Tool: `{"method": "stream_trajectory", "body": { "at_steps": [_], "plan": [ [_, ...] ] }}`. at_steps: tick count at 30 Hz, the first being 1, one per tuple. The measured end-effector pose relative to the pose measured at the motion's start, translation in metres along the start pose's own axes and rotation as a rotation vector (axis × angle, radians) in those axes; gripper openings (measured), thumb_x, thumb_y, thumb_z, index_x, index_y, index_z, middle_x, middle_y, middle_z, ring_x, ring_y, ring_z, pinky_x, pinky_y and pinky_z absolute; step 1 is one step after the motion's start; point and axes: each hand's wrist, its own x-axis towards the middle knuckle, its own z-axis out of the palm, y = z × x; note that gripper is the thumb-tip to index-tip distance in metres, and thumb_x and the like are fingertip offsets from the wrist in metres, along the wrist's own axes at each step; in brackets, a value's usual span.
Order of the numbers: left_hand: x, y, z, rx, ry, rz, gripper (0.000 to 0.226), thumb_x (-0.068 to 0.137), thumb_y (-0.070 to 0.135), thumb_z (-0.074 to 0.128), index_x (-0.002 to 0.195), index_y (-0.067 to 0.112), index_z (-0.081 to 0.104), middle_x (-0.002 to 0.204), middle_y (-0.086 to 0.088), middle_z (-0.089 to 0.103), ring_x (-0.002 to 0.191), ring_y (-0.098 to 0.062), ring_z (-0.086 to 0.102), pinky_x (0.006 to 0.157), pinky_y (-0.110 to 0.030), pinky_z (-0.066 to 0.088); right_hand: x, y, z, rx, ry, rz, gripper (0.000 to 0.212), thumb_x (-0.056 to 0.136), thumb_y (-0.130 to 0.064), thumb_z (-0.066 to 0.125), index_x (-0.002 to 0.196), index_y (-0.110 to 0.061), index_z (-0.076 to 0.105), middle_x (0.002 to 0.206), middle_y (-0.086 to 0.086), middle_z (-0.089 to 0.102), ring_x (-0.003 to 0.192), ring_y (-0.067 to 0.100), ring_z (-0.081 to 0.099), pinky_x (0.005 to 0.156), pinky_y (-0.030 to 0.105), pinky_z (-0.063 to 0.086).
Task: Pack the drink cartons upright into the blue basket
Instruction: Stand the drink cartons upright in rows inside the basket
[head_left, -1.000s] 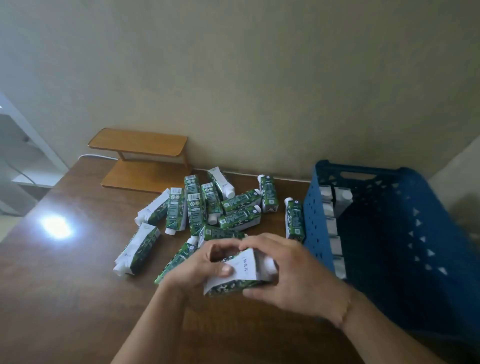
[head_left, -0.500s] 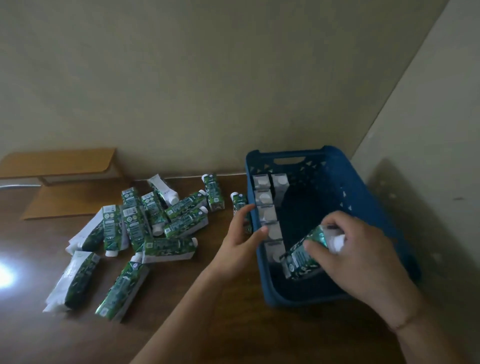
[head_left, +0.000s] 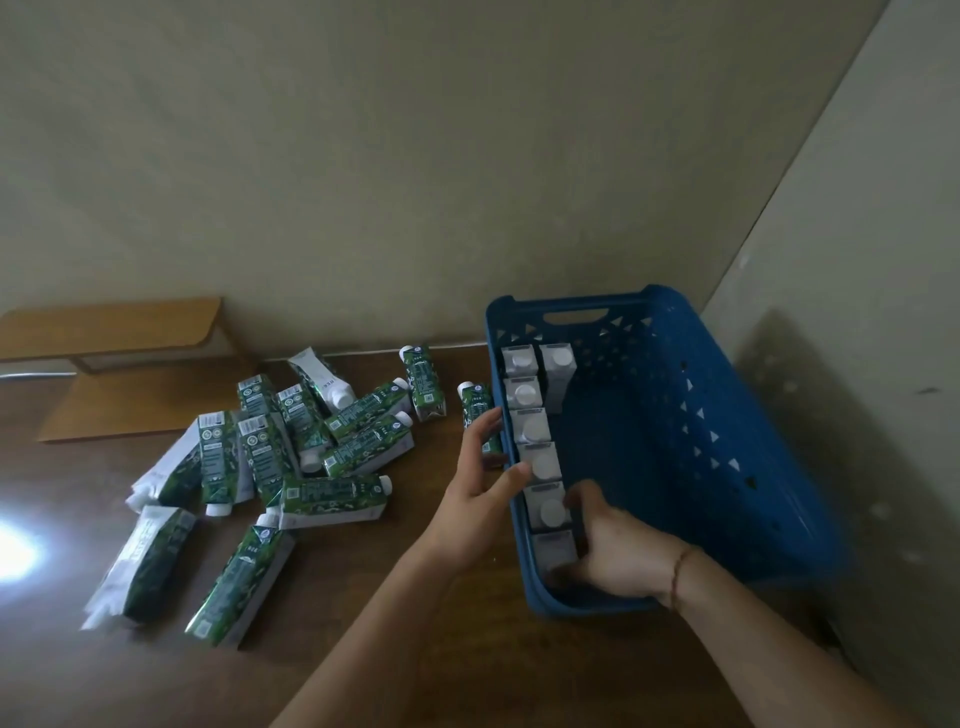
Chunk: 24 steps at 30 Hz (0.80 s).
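Note:
The blue basket (head_left: 727, 467) stands on the table at the right, against the wall corner. Several green-and-white drink cartons (head_left: 535, 431) stand upright in a row along its left wall, with one more (head_left: 558, 369) beside the row at the back. My right hand (head_left: 618, 556) is inside the basket, fingers closed around the nearest upright carton (head_left: 553, 553) at the row's front end. My left hand (head_left: 480, 488) rests on the basket's left rim, fingers spread over it. Several cartons (head_left: 332, 499) lie scattered flat on the table to the left.
A dark wooden table (head_left: 363, 665) holds everything. A small wooden shelf stand (head_left: 119, 327) sits at the back left by the wall. One lying carton (head_left: 475, 405) is close against the basket's left side. A bright light reflection (head_left: 15, 551) glares at far left.
My right hand carried the tilted carton down into the basket; it now stands upright at the front of the row. My left hand stayed on the basket's left rim.

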Motion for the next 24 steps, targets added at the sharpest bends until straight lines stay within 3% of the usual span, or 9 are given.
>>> {"method": "stream_trajectory", "body": {
  "at_steps": [4,7,10,13,15,17,19,24],
  "plan": [
    [0.001,-0.007,-0.002,0.021,0.004,0.011,0.059,0.087,0.046,0.061,0.138,0.054,0.034,0.139,0.029,0.042,0.124,-0.005,0.051,0.099,-0.036,0.052,0.001,0.002,-0.002,0.011,-0.029,-0.02,0.083,0.071,-0.041,0.08,0.129,-0.027,0.022,0.11,-0.01,0.056,0.1,0.008,0.058,0.09,0.032,0.05],
    [-0.006,-0.014,-0.011,0.1,0.036,0.011,0.051,0.091,0.054,0.057,0.139,0.046,0.042,0.141,0.015,0.049,0.121,0.002,0.053,0.095,-0.029,0.052,-0.002,0.0,-0.008,-0.033,-0.052,-0.016,0.086,0.071,-0.046,0.078,0.134,-0.029,0.022,0.113,-0.01,0.057,0.1,0.007,0.058,0.086,0.028,0.05],
    [-0.021,-0.023,-0.028,0.22,0.282,0.036,0.032,0.096,0.036,0.059,0.126,0.043,0.052,0.133,0.012,0.054,0.115,0.007,0.054,0.093,-0.019,0.05,-0.01,-0.014,-0.022,-0.158,0.099,-0.017,0.064,0.078,-0.054,0.068,0.129,-0.03,0.037,0.105,-0.011,0.057,0.091,0.006,0.059,0.078,0.026,0.052],
    [-0.039,-0.039,-0.059,0.473,0.575,0.036,0.038,0.091,0.016,0.069,0.126,0.027,0.06,0.13,0.013,0.053,0.122,-0.005,0.049,0.104,-0.033,0.046,-0.016,-0.042,-0.031,-0.232,0.395,-0.148,0.045,0.084,-0.052,0.061,0.122,-0.031,0.047,0.093,-0.011,0.06,0.08,0.004,0.061,0.073,0.028,0.057],
    [-0.055,-0.051,-0.083,0.692,0.718,-0.026,0.045,0.085,0.012,0.075,0.126,0.023,0.062,0.132,0.005,0.055,0.125,-0.016,0.047,0.105,-0.043,0.044,-0.021,-0.07,-0.025,-0.077,0.496,-0.364,0.035,0.084,-0.044,0.064,0.114,-0.03,0.055,0.086,-0.01,0.063,0.075,0.003,0.062,0.068,0.023,0.055],
    [-0.073,-0.066,-0.108,0.899,0.789,-0.169,0.057,0.077,0.016,0.078,0.131,0.022,0.058,0.14,-0.005,0.051,0.129,-0.029,0.044,0.106,-0.05,0.041,-0.027,-0.103,-0.01,0.125,0.444,-0.556,0.022,0.083,-0.036,0.068,0.103,-0.029,0.061,0.079,-0.007,0.064,0.074,0.006,0.063,0.067,0.021,0.054],
    [-0.091,-0.081,-0.13,1.033,0.792,-0.299,0.074,0.071,0.022,0.081,0.138,0.023,0.051,0.146,-0.01,0.045,0.131,-0.037,0.041,0.108,-0.054,0.038,-0.026,-0.133,0.014,0.23,0.285,-0.623,0.017,0.083,-0.035,0.069,0.098,-0.029,0.063,0.078,-0.005,0.065,0.073,0.009,0.063,0.068,0.026,0.055],
    [-0.112,-0.098,-0.165,1.146,0.679,-0.509,0.085,0.079,0.041,0.07,0.152,0.023,0.03,0.153,-0.005,0.04,0.135,-0.031,0.042,0.106,-0.045,0.038,0.014,-0.174,0.081,0.082,0.061,-0.467,0.021,0.084,-0.045,0.065,0.101,-0.033,0.061,0.082,-0.009,0.063,0.077,0.005,0.059,0.064,0.02,0.049]
  ]
}}
